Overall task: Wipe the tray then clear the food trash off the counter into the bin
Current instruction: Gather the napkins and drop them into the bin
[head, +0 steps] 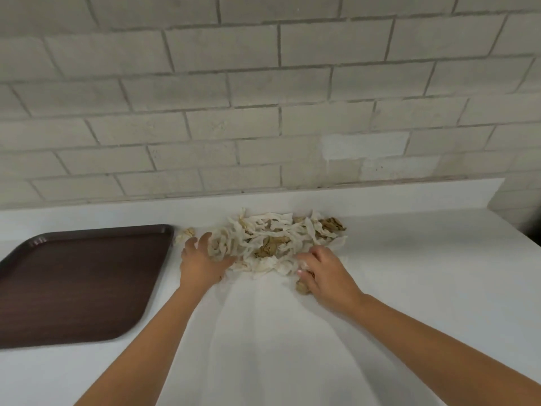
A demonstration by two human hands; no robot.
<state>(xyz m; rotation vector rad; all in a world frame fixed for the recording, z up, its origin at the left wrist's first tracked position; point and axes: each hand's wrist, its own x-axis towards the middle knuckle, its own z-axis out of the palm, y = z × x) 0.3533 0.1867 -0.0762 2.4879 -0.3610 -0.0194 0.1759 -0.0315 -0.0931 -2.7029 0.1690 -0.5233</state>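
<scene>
- Trash (278,244): a loose heap of pale, crinkled strips and brownish crumpled bits, lying on the counter (409,288) near the back wall, just right of the tray. It looks light, thin and tangled, so it should bunch together easily but shed small pieces.
- Left hand (202,262): fingers spread and flat against the left edge of the heap, touching the strips. Its grip is open, holding nothing; it seems placed as a wall to herd the pile inward.
- Right hand (325,273): fingers curled down at the heap's near right corner, over a brown scrap (301,287). Whether that grip has closed on anything I cannot tell; the fingertips are hidden among the strips.
- The two hands bracket the heap from either side, which reads as gathering it into one bundle for the bin. No bin is in view.
- Stray bit (186,233): a small pale wad apart from the heap, between it and the tray corner; likely to be missed.
- Tray (79,285): dark brown, wood-grain look, rounded corners, raised rim, flat on the counter at left. It appears bare.
- Counter: smooth, white, matte, so scraps should slide readily.
</scene>
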